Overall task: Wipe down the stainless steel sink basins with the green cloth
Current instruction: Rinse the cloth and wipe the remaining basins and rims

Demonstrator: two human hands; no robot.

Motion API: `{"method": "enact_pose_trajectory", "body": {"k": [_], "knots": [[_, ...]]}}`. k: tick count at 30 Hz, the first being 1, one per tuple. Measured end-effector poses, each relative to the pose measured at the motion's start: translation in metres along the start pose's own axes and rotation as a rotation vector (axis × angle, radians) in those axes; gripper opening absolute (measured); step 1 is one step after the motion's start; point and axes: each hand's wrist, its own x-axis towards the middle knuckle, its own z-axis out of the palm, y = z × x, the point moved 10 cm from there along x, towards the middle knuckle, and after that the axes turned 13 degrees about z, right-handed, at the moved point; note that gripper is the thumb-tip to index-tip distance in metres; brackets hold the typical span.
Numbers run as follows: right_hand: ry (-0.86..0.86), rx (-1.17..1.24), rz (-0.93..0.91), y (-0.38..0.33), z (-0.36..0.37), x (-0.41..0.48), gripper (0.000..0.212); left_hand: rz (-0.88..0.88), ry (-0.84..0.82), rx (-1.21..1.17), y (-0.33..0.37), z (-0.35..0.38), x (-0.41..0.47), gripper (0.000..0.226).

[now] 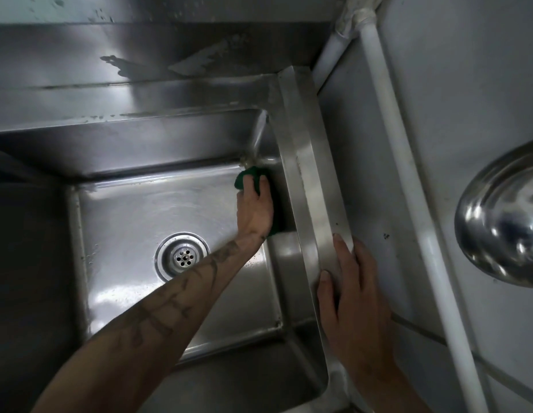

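Stainless steel sink basin [134,210], centre of frame: shiny floor with a round drain strainer [183,257].
Green cloth [249,177], right of centre: gripped by the left hand [254,207] and held against the basin's right wall, near the far corner.
Right hand [351,296], lower right: resting flat on the sink rim [307,162].
White pipe [408,189], right side, running diagonally.
Rounded steel vessel [503,228], right edge.

Glossy steel sink [304,162], green cloth [247,175]
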Motion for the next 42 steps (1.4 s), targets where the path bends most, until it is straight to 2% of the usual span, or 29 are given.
{"method": "enact_pose_trajectory", "body": {"k": [4, 6, 11, 13, 15, 18, 21, 23, 27, 29, 31, 33, 35, 37, 39, 42], "knots": [[-0.011, 0.014, 0.008, 0.0, 0.0, 0.0, 0.056, 0.234, 0.13, -0.093, 0.058, -0.014, 0.011, 0.019], [-0.015, 0.016, 0.011, 0.0, 0.0, 0.001, 0.056, 0.28, 0.137, -0.083, 0.063, -0.014, 0.017, 0.018], [-0.022, 0.019, 0.024, 0.001, 0.001, 0.002, 0.056, 0.01, 0.067, -0.064, 0.012, -0.006, 0.039, 0.024], [-0.019, 0.027, 0.02, 0.001, 0.001, 0.002, 0.056, 0.034, 0.067, -0.049, 0.02, -0.009, 0.037, 0.024], [-0.012, 0.029, 0.016, 0.001, 0.0, 0.001, 0.056, 0.145, 0.079, -0.038, 0.047, -0.016, 0.023, 0.026], [-0.004, 0.016, 0.02, 0.002, 0.0, 0.0, 0.056, 0.352, 0.065, -0.073, 0.097, -0.026, -0.007, 0.016], [0.022, 0.014, 0.007, 0.001, -0.002, 0.0, 0.055, 0.644, 0.028, -0.02, 0.162, -0.036, -0.03, 0.019], [0.017, 0.005, 0.014, 0.001, -0.001, 0.0, 0.056, 0.837, -0.024, 0.173, 0.193, -0.03, -0.04, 0.033], [0.032, 0.0, 0.01, -0.001, -0.002, 0.0, 0.056, 1.08, -0.031, 0.86, 0.2, 0.0, -0.035, 0.049], [0.038, 0.005, 0.002, -0.001, -0.004, 0.0, 0.056, 1.217, -0.108, 0.972, 0.201, 0.016, -0.032, 0.056], [0.029, 0.002, 0.013, 0.0, -0.002, 0.0, 0.056, 1.356, -0.259, 0.935, 0.201, 0.034, -0.031, 0.062], [0.011, -0.012, 0.026, 0.002, 0.0, 0.001, 0.057, 1.42, -0.414, 0.906, 0.196, 0.047, -0.031, 0.062], [0.004, -0.01, 0.018, 0.002, 0.001, 0.001, 0.057, 1.429, -0.475, 0.922, 0.192, 0.05, -0.023, 0.058], [0.023, -0.013, 0.014, 0.003, 0.0, 0.002, 0.057, 1.422, -0.428, 0.929, 0.2, 0.043, -0.006, 0.053], [0.039, -0.016, 0.015, 0.003, -0.002, 0.0, 0.057, 1.405, -0.313, 0.91, 0.216, 0.03, 0.019, 0.05], [0.064, -0.023, 0.002, 0.0, -0.003, 0.0, 0.056, 1.361, -0.262, 0.867, 0.224, 0.023, 0.035, 0.05]]}}
